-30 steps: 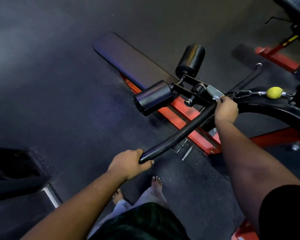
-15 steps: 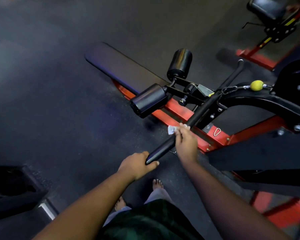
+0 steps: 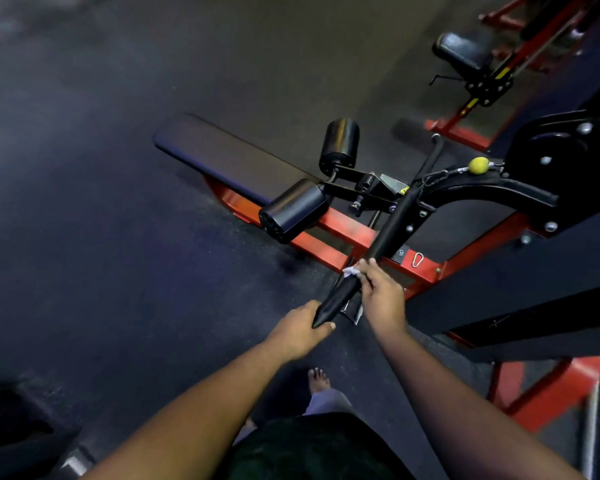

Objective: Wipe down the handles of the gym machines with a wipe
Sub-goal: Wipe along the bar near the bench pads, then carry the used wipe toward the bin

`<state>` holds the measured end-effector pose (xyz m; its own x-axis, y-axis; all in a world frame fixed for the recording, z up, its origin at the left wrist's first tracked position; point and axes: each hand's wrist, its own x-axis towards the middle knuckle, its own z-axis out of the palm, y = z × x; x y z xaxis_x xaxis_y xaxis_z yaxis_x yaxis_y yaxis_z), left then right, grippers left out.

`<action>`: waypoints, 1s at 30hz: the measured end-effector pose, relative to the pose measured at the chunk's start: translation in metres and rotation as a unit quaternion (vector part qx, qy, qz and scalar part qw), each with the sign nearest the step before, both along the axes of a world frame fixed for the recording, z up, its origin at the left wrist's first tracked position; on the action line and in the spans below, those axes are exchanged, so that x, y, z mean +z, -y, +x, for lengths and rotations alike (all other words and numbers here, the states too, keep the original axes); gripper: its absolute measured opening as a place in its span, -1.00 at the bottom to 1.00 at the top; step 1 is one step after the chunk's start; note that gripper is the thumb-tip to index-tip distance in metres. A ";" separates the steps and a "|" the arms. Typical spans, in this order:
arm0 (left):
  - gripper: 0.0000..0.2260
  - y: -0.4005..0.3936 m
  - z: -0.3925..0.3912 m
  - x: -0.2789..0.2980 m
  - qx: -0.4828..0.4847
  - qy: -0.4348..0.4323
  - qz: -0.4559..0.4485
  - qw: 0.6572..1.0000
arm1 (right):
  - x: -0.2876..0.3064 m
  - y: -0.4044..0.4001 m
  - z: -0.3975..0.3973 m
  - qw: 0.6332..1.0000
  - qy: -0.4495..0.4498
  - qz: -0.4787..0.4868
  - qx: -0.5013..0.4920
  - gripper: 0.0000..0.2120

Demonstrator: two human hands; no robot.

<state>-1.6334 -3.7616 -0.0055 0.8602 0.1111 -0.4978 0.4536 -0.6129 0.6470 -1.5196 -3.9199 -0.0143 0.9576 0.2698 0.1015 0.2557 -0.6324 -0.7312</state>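
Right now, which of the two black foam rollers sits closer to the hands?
The lower-left roller, lying beside the red frame, below the bench pad's end. The other roller stands farther back.

Long black padded handle bar (image 3: 388,233): your left hand (image 3: 300,329) grips its near end; your right hand (image 3: 383,297) sits just beyond, with the small white wipe (image 3: 351,271) against it. Black foam rollers (image 3: 293,211) left of the bar, flat black bench pad (image 3: 229,157) behind them; round yellow ball (image 3: 478,165) right of its far end.
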 end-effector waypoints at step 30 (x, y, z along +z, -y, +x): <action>-0.38 -0.348 -0.167 0.079 0.226 0.006 0.197 0.954 | 0.065 -0.391 -0.073 0.926 0.015 -0.171 0.336 -0.90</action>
